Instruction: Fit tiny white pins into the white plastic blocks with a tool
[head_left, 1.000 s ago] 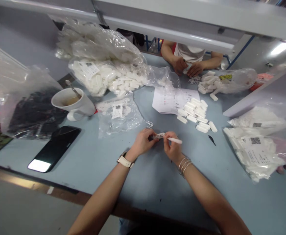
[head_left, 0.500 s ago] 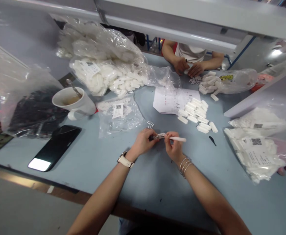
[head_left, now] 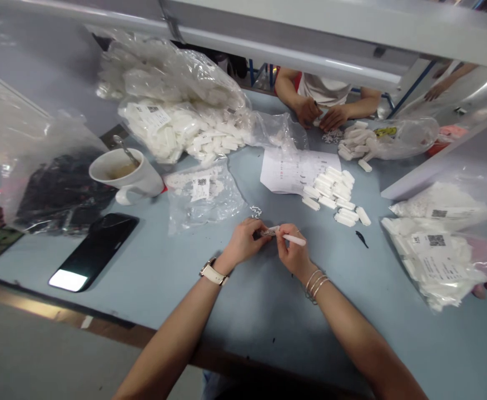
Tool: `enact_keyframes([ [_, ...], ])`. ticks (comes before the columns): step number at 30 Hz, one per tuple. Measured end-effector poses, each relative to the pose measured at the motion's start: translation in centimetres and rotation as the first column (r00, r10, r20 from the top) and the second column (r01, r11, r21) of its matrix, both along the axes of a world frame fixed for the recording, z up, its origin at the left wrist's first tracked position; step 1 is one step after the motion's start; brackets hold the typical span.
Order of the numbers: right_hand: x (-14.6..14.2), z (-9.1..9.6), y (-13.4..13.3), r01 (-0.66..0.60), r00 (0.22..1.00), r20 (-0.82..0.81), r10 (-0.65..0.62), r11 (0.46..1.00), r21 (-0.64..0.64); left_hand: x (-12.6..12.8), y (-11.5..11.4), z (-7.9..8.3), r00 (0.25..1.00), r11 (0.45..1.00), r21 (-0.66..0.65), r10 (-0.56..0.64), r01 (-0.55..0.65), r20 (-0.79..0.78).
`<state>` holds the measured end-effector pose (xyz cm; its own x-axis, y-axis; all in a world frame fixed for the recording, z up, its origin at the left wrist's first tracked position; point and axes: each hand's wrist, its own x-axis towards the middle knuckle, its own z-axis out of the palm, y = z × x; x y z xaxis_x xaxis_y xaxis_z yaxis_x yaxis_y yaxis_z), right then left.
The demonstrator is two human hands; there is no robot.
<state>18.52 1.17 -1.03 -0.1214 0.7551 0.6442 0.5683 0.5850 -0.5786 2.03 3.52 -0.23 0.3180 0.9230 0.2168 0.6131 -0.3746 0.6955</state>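
My left hand (head_left: 244, 241) is closed around a small white oblong plastic piece (head_left: 269, 231) with dark marks along its side. In my right hand (head_left: 294, 255) is a slim, pale pink pen-like tool (head_left: 296, 240); its working end is hidden by the fingers, close to the piece. Both hands are near each other over the blue-grey table. Tiny white clip-like parts (head_left: 256, 211) lie just beyond my left hand. A pile of white oblong plastic pieces (head_left: 334, 188) rests ahead to the right, partly on a printed sheet (head_left: 283, 171).
Bags of white parts (head_left: 164, 130) stand at the back left, another bag (head_left: 437, 261) at the right. A mug with a spoon (head_left: 137, 180) and a phone (head_left: 93, 253) are on the left. Across the table a co-worker's hands (head_left: 321, 115) work. A shelf bar crosses above.
My right hand has shifted slightly left with the pen-like tool, nearer the white piece. My left hand has hardly moved. Another person's arm has come into view at the far right.
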Motion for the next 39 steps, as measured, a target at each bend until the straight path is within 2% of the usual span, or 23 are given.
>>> enact_keyframes([
  [3,0.0,-0.3,-0.1,0.016,0.998,-0.066,-0.017,1.000,-0.006,0.0,0.0,0.1,1.000,1.000,-0.001,-0.002,0.002,-0.007],
  [7,0.1,-1.0,-0.2,0.099,0.964,-0.241,-0.113,0.993,-0.070,0.1,0.0,0.2,1.000,1.000,-0.008,0.005,-0.005,-0.017],
  [9,0.2,-1.3,-0.2,0.116,0.954,-0.266,-0.139,0.988,-0.098,0.1,0.0,0.2,1.000,1.000,-0.014,0.006,-0.007,-0.018],
  [26,0.2,-0.6,0.1,0.121,0.978,-0.157,-0.135,0.988,-0.095,0.1,0.1,0.1,1.000,1.000,0.001,-0.003,0.003,-0.018],
  [31,0.4,-0.3,0.1,0.084,0.994,-0.063,-0.088,0.995,-0.059,0.1,0.1,0.0,1.000,1.000,0.000,0.000,0.000,-0.009],
  [35,0.3,-0.4,0.0,-0.006,1.000,0.027,0.006,1.000,-0.021,0.1,0.0,-0.2,1.000,1.000,0.000,0.010,-0.010,-0.019],
  [39,0.2,-0.6,-0.1,-0.009,1.000,0.000,0.009,1.000,-0.011,0.1,0.0,-0.1,0.999,1.000,-0.006,0.013,-0.014,-0.030],
])
